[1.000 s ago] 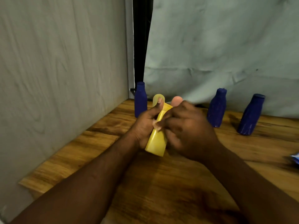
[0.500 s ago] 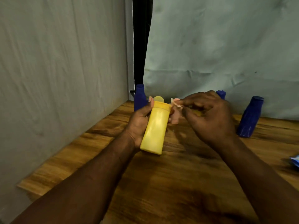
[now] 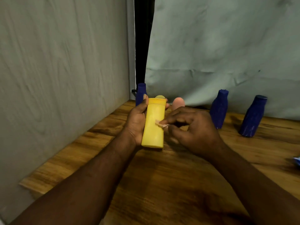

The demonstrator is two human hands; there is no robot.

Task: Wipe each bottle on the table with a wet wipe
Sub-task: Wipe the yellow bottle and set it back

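- Left hand (image 3: pixel 136 122) fingers wrap the yellow bottle (image 3: pixel 153 124), held above the table (image 3: pixel 162 184).
- Right hand (image 3: pixel 193 132) fingertips pinch a small wipe (image 3: pixel 160 125) against the bottle's side.
- Three blue bottles stand behind.

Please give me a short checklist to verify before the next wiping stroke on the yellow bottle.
1. Left hand grips the yellow bottle firmly: ok.
2. Right hand pinches the wipe: ok.
3. Wipe touches the bottle's side: ok.
4. Wipe is wet enough: cannot tell.
5. Bottle's back face already wiped: cannot tell.
6. Three blue bottles stand upright, clear of the hands: ok.
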